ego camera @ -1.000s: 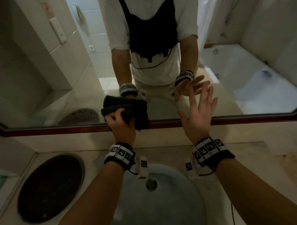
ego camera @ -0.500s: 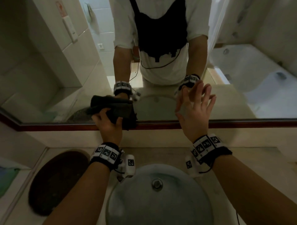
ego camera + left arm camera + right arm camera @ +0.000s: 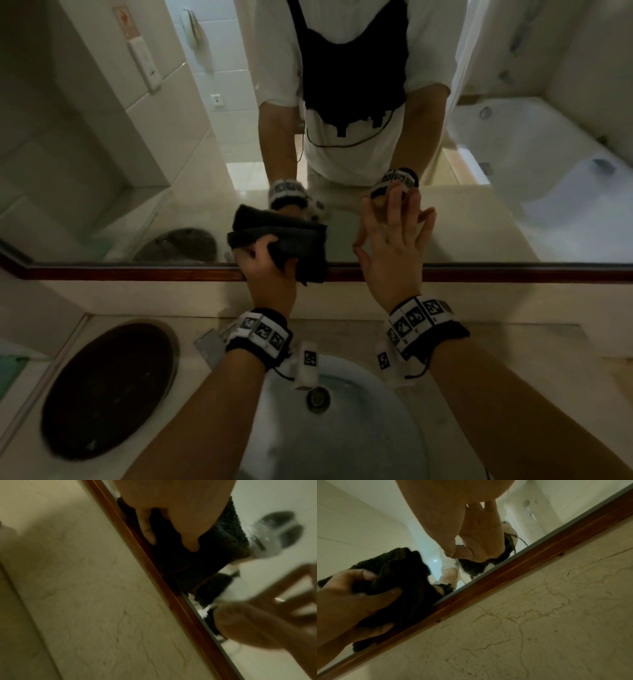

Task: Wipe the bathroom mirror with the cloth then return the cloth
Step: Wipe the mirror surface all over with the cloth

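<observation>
The dark cloth (image 3: 294, 240) is bunched against the bottom of the bathroom mirror (image 3: 171, 154), hanging over its red-brown wooden frame (image 3: 137, 270). My left hand (image 3: 265, 255) grips the cloth with curled fingers and presses it to the glass. In the left wrist view the fingers (image 3: 147, 531) dig into the cloth (image 3: 188, 563). My right hand (image 3: 394, 236) is just right of the cloth, flat and spread, holding nothing. In the right wrist view its thumb tip (image 3: 450, 551) meets its own reflection on the glass, with the cloth (image 3: 406, 574) in my left hand (image 3: 359, 601) beside it.
Below my arms lies a pale round sink basin (image 3: 359, 445) with a metal drain (image 3: 318, 397). A dark round disc (image 3: 109, 387) sits in the counter at the left. A marble backsplash (image 3: 154, 298) runs under the frame. The mirror reflects a bathtub at right.
The cloth slid left along the mirror's lower edge, then back right toward my right hand. My right hand stayed spread at the glass, and the view shifted slightly.
</observation>
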{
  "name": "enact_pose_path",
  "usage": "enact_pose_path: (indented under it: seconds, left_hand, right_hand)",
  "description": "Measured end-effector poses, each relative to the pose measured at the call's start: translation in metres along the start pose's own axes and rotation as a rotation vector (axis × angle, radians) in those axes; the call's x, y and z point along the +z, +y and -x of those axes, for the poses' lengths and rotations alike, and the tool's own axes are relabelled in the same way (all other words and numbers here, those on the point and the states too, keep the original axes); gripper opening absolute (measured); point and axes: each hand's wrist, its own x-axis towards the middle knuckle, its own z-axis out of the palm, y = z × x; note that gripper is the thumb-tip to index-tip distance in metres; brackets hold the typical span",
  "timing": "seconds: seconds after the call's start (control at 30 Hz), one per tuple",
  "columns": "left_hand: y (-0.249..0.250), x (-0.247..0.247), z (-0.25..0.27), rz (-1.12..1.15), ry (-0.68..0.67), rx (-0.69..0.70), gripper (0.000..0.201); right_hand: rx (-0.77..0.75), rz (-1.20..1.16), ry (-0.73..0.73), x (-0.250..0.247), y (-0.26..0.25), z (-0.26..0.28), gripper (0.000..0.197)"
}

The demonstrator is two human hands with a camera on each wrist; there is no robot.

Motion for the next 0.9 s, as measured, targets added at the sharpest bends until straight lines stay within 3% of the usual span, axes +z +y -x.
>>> enact_pose_path:
  seconds: [0.23,0.43,0.57,0.7,0.8,0.9]
  left_hand:
    - [-0.037,-0.058,-0.026,-0.079,-0.020,-0.139,0.048]
    - [-0.033,-0.050,-0.021,-0.080,0.002,-0.188,0.046]
    - [-0.019,-0.029,-0.010,-0.096,0.010,-0.117,0.041]
    - [-0.001,-0.004,0.004,-0.085,-0.077,-0.010,0.042]
    - [0.001,-0.003,0.003,-0.043,-0.083,-0.029,0.035]
    - [-0.011,-0.013,-0.002,-0.056,-0.115,0.067,0.035]
  right_hand:
    - [0.009,-0.008,-0.021,-0.001,0.000,0.001,0.085]
    - [0.001,-0.016,-0.034,-0.002,-0.001,0.000,0.088]
    - [0.009,-0.013,-0.040,-0.002,-0.003,0.000,0.087]
    - [0.027,-0.015,-0.006,-0.003,-0.005,0.000,0.083]
    - [0.064,-0.008,-0.012,-0.005,-0.012,0.000,0.081]
    - [0.128,-0.028,-0.003,-0.006,-0.025,0.001,0.079]
